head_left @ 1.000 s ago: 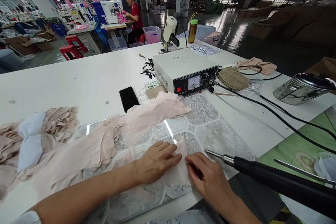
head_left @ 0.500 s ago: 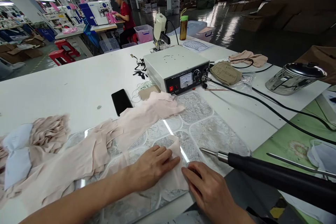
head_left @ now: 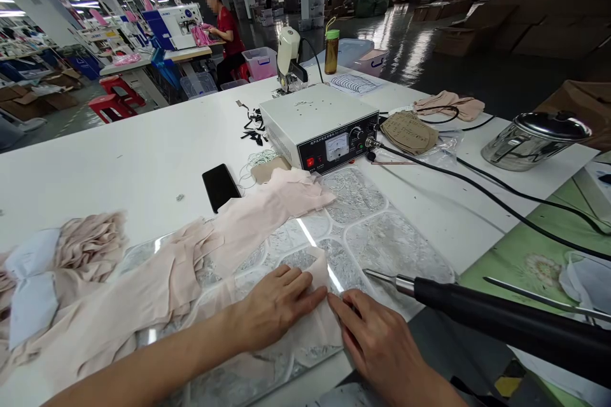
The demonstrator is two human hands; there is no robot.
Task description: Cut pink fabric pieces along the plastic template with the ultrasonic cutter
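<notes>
A sheer pale-pink fabric piece (head_left: 315, 324) lies on a glossy marbled board (head_left: 391, 241) in front of me. My left hand (head_left: 274, 305) rests on this piece, fingers bent and pressed together, holding it against the board with the thumb pointing right. At the right edge of the same piece, my right hand (head_left: 375, 337) has its thumb and forefinger pinched on the fabric, close to my left thumb. Just beyond my right hand is a black-handled tool with a pointed metal tip (head_left: 405, 284), touched by neither hand. Stacked pale-pink fabric pieces (head_left: 157, 286) spread to the left.
A control box (head_left: 319, 124) with a dial and a lit red switch stands behind the board. A phone (head_left: 220, 187), a bottle (head_left: 331, 51), a steel pot (head_left: 537, 143) and brown pattern cards (head_left: 409, 132) lie around. Black cables (head_left: 487, 191) cross the right side. A person in red (head_left: 226, 32) sits at a sewing machine.
My right hand has shifted slightly up and left along the fabric edge, closer to my left thumb. My left hand stays in nearly the same place.
</notes>
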